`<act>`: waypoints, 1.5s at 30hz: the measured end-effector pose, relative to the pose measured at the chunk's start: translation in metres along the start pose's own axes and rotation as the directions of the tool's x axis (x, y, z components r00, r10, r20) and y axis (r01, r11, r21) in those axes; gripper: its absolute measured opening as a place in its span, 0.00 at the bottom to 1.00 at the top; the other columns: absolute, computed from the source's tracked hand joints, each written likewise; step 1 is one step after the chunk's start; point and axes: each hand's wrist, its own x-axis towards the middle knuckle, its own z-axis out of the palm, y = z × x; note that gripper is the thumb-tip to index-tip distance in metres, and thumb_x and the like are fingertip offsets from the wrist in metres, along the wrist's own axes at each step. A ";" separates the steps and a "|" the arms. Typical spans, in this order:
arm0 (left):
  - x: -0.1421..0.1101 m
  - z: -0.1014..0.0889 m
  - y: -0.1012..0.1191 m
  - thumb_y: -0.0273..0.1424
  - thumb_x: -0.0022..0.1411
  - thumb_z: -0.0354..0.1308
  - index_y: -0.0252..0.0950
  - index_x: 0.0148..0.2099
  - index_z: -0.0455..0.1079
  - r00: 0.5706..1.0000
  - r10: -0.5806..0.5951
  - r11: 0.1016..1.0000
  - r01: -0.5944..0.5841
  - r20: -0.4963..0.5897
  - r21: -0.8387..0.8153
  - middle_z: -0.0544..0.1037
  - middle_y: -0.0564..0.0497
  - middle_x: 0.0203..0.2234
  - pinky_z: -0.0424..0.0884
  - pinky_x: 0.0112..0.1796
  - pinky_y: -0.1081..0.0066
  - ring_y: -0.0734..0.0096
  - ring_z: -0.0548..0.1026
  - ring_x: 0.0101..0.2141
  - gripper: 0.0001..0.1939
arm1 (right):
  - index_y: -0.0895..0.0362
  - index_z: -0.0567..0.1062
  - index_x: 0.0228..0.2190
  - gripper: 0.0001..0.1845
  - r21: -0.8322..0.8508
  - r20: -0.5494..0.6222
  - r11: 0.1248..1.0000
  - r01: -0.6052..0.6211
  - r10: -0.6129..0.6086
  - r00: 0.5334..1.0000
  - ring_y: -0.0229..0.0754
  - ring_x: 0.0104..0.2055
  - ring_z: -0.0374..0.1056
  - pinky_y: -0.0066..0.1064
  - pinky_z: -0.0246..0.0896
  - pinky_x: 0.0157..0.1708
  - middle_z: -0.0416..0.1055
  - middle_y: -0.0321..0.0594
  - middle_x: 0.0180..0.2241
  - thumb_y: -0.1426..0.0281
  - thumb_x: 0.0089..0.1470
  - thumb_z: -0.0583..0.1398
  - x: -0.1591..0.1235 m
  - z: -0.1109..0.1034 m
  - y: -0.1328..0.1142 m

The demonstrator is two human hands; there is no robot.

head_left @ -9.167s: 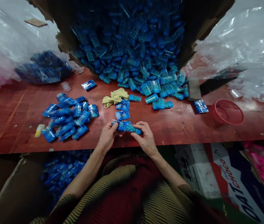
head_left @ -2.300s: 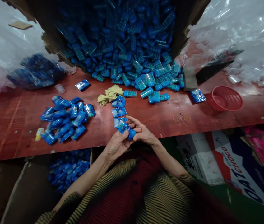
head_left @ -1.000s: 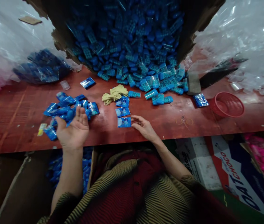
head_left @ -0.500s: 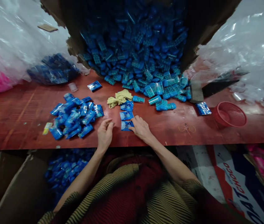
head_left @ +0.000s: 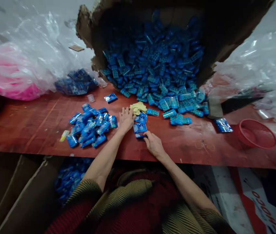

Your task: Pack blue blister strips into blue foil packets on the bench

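Note:
Three small blue packets form a column on the red table; whether they are joined I cannot tell. The lowest packet (head_left: 140, 136) is tilted up, its right end pinched between the thumb and fingers of my right hand (head_left: 154, 144). Above it lie the middle packet (head_left: 140, 128) and the top packet (head_left: 141, 118). My left hand (head_left: 126, 120) is open, fingers stretched out beside the column, its fingertips at the edge of a crumpled yellow cloth (head_left: 139, 108). A heap of shiny blue packets (head_left: 89, 126) lies to the left of that hand.
A torn cardboard box (head_left: 85, 24) spills blue-capped clear containers (head_left: 152, 78) onto the table's back. At the right are a red plastic basket (head_left: 257, 134) and a single blue packet (head_left: 223, 125). Clear plastic bags flank the box. The table's front edge runs just before my body.
My left hand has moved forward to the yellow cloth and its fingers have spread. My right hand has tilted up the lowest packet. The camera view has shifted left.

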 end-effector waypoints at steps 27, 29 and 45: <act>-0.114 -0.010 0.060 0.34 0.38 0.67 0.31 0.25 0.68 0.797 -0.481 0.071 0.451 0.366 -0.890 0.70 0.57 0.14 0.60 0.17 0.77 0.80 0.64 0.14 0.14 | 0.56 0.68 0.25 0.12 0.816 0.008 0.559 -0.148 0.246 0.969 0.35 0.24 0.61 0.27 0.59 0.25 0.67 0.33 0.22 0.60 0.51 0.56 0.006 0.021 -0.013; -0.113 -0.009 0.062 0.34 0.39 0.66 0.32 0.25 0.68 0.797 -0.483 0.067 0.446 0.363 -0.892 0.70 0.57 0.14 0.60 0.16 0.78 0.80 0.64 0.14 0.14 | 0.55 0.67 0.25 0.13 0.782 -0.052 0.611 -0.124 0.262 0.964 0.36 0.24 0.61 0.27 0.59 0.26 0.67 0.33 0.22 0.59 0.52 0.55 0.006 0.024 -0.015; -0.117 -0.030 0.049 0.31 0.46 0.67 0.30 0.26 0.70 0.786 -0.268 -0.103 0.552 0.557 -0.828 0.72 0.53 0.17 0.62 0.17 0.79 0.80 0.66 0.16 0.10 | 0.55 0.66 0.23 0.17 0.716 -0.017 0.697 -0.039 0.073 0.997 0.35 0.25 0.61 0.26 0.58 0.27 0.63 0.32 0.21 0.58 0.56 0.52 -0.001 -0.010 -0.021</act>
